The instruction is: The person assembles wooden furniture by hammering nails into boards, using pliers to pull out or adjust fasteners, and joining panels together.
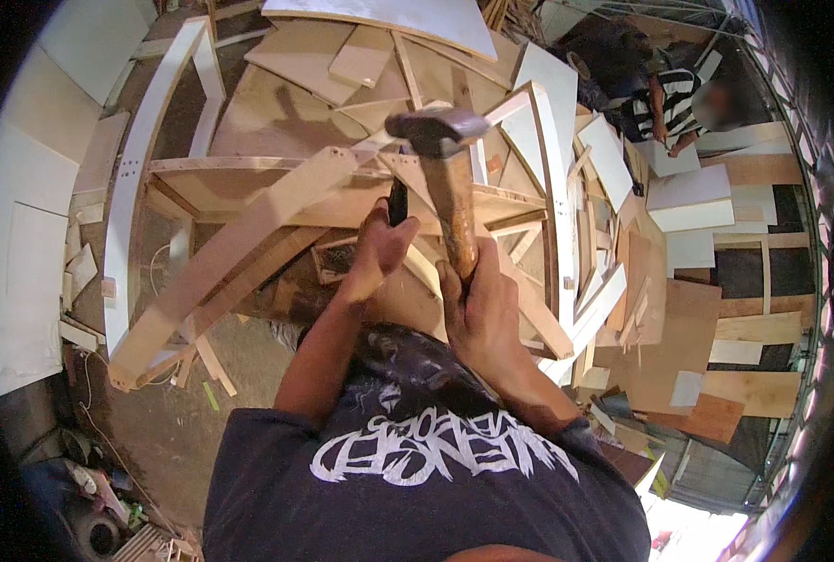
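Observation:
My right hand (488, 304) is wrapped round the wooden handle of a hammer (452, 201). The hammer stands raised, its dark metal head slightly blurred above the wooden frame (276, 208). My left hand (381, 245) is closed on a short black object (398, 200), held upright against the frame near the point where two slanting boards come close together. Only part of that object shows, so its kind is unclear. One slanting board (239, 248) runs from there to the lower left, and the other passes behind the hammer to the right.
White-faced uprights (140, 169) stand at the frame's left and right ends. Loose panels (351, 56) lie beyond it. More boards and sheets (679, 309) are spread at the right. Another person (665, 108) is at the far right. A thin cord (108, 440) trails at the lower left.

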A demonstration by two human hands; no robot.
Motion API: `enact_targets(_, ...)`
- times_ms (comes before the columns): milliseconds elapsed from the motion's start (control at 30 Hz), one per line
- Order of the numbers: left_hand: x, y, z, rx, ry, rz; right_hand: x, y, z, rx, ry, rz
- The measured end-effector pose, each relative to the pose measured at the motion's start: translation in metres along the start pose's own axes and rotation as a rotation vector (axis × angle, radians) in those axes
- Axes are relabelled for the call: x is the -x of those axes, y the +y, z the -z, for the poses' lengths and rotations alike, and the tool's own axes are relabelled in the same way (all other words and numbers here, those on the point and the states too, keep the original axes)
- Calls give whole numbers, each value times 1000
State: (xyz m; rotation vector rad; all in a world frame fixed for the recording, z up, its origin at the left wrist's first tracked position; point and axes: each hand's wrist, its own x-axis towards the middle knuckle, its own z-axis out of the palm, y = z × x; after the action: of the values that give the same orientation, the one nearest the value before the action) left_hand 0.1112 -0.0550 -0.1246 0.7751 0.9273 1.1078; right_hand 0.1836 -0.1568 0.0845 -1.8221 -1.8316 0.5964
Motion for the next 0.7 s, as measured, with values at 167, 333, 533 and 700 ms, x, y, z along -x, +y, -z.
enact_targets(167,20,21,-7,38,-43,101,-5,32,-11,174,-38,54)
enact_targets(333,10,2,-4,-70,88,-46,0,28,-11,134,-62,-51)
enact_targets(533,10,19,7,-109,-34,150,-6,-11,6,54,-17,-101)
enact_targets(700,4,-12,3,-125,35,-214,-8,43,-15,254,-254,29)
